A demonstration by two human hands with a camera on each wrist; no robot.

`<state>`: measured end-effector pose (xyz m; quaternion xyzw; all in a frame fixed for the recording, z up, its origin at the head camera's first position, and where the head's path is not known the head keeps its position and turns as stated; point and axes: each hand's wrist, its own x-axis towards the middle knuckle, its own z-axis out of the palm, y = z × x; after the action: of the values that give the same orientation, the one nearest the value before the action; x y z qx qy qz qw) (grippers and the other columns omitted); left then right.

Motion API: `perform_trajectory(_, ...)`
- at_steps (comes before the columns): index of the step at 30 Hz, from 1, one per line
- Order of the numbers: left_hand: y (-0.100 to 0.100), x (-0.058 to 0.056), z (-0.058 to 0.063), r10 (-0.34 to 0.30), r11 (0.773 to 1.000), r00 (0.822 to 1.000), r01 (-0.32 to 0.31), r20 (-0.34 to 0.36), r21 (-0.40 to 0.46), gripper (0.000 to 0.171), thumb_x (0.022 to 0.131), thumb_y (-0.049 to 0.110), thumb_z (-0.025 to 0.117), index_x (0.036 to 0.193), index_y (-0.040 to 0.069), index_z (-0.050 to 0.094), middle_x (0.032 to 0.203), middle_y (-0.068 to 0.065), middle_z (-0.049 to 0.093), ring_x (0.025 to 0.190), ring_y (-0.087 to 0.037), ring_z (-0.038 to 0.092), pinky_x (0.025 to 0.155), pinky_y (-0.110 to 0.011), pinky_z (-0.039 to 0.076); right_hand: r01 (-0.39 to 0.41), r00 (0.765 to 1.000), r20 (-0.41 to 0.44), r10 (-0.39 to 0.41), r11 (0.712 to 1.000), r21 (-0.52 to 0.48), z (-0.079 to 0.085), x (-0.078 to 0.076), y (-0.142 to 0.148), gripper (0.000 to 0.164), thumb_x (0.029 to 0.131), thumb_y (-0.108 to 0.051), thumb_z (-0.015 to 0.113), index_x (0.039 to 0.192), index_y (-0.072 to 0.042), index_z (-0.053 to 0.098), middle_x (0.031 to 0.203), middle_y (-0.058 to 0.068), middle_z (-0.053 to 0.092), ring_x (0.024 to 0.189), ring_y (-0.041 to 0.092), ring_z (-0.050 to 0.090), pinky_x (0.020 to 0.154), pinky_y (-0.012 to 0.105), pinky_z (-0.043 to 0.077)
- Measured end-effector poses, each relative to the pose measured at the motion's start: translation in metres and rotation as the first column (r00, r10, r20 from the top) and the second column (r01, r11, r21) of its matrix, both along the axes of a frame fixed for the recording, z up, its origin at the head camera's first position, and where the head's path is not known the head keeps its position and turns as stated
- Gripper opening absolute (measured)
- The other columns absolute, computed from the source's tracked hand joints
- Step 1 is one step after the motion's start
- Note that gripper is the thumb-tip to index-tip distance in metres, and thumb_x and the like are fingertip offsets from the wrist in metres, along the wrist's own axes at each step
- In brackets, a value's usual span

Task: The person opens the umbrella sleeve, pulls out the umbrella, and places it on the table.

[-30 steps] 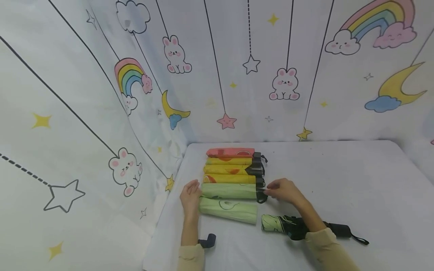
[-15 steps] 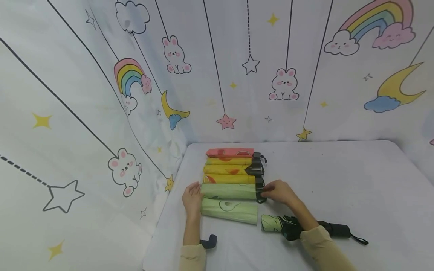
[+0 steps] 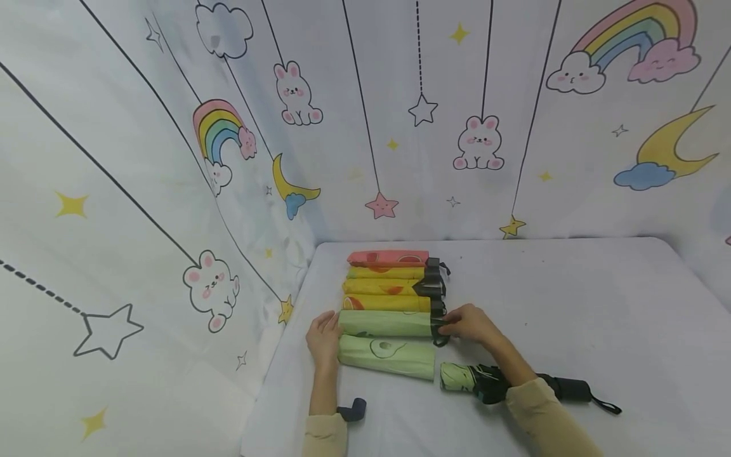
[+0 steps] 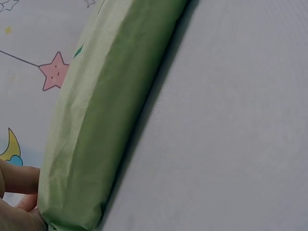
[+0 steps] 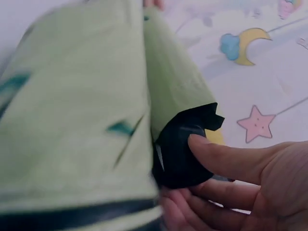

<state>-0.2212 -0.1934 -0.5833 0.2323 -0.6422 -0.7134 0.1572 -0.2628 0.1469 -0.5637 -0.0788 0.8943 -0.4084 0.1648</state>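
Two pale green folding umbrella shapes lie at the near side of a row in the head view. My left hand (image 3: 323,336) rests its fingers against the left end of the farther one, a sleeved green umbrella (image 3: 385,323). Across from it, my right hand (image 3: 471,322) pinches that umbrella's black handle end (image 5: 183,154) between thumb and fingers. Just nearer lies an avocado-printed green sleeve (image 3: 387,357), slightly slanted. In the left wrist view, a green sleeve (image 4: 96,125) fills the middle, with fingers (image 4: 20,179) at its lower left.
Farther back lie several yellow umbrellas (image 3: 384,287) and a red umbrella (image 3: 388,258), side by side. Below the right forearm lies an unsleeved green-and-black folded umbrella (image 3: 485,382) with a wrist strap. The white-covered table (image 3: 588,304) meets a patterned cloth backdrop (image 3: 365,139).
My right hand has moved slightly left onto the green umbrella's handle end. My left hand has shifted slightly right against its other end. The row of umbrellas stays put.
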Motion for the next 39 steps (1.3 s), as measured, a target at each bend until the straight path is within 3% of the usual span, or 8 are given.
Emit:
perform_trajectory(6, 0.0, 0.0003, -0.0013, 0.022, 1.0, 1.0, -0.022, 0.015, -0.01, 0.044, 0.091, -0.019, 0.062, 0.133, -0.006, 0.061, 0.139, -0.032, 0.06, 0.131, -0.039, 0.061, 0.105, -0.037, 0.055, 0.099, 0.988, 0.139, -0.075, 0.979, -0.178, -0.0034, 0.0004, 0.0001, 0.042, 0.088, -0.02, 0.084, 0.117, 0.009, 0.073, 0.104, 0.015, 0.076, 0.084, 0.018, 0.071, 0.072, 0.035, 0.063)
perform_trajectory(12, -0.0017, 0.0007, -0.0018, 0.028, 0.999, 1.0, -0.028, 0.008, -0.015, 0.044, 0.093, -0.017, 0.061, 0.135, -0.005, 0.061, 0.14, -0.031, 0.059, 0.131, -0.039, 0.06, 0.106, -0.039, 0.054, 0.195, 0.967, 0.221, -0.129, 0.931, -0.308, -0.004, 0.0045, -0.0031, 0.06, 0.091, -0.034, 0.083, 0.131, 0.007, 0.068, 0.121, 0.019, 0.074, 0.093, 0.02, 0.074, 0.082, 0.037, 0.064)
perform_trajectory(16, -0.0025, 0.0015, -0.003, 0.033, 0.999, 0.999, -0.033, 0.002, -0.004, 0.042, 0.094, -0.016, 0.061, 0.135, -0.005, 0.061, 0.141, -0.031, 0.059, 0.132, -0.039, 0.06, 0.106, -0.039, 0.054, 0.212, 0.962, 0.243, -0.121, 0.892, -0.398, -0.0061, 0.0055, -0.0051, 0.057, 0.091, -0.034, 0.083, 0.13, 0.005, 0.069, 0.122, 0.019, 0.073, 0.097, 0.025, 0.075, 0.089, 0.04, 0.063)
perform_trajectory(24, -0.0034, 0.0013, -0.0037, 0.054, 0.998, 0.998, -0.054, 0.013, -0.015, 0.043, 0.093, -0.016, 0.062, 0.134, -0.003, 0.062, 0.14, -0.028, 0.061, 0.131, -0.038, 0.061, 0.106, -0.039, 0.054, 0.285, 0.946, 0.272, -0.176, 0.851, -0.441, -0.0089, 0.0052, -0.0077, 0.057, 0.088, -0.034, 0.086, 0.126, 0.006, 0.071, 0.127, 0.02, 0.072, 0.111, 0.025, 0.071, 0.1, 0.046, 0.059)
perform_trajectory(39, -0.0064, 0.0023, -0.003, 0.044, 0.999, 0.999, -0.044, 0.001, 0.029, 0.044, 0.096, -0.014, 0.06, 0.138, -0.003, 0.058, 0.146, -0.029, 0.056, 0.135, -0.038, 0.058, 0.107, -0.036, 0.052, 0.325, 0.932, 0.321, -0.167, 0.779, -0.537, -0.0023, 0.0079, -0.006, 0.047, 0.09, -0.024, 0.085, 0.122, 0.008, 0.073, 0.118, 0.021, 0.075, 0.094, 0.024, 0.077, 0.086, 0.037, 0.064)
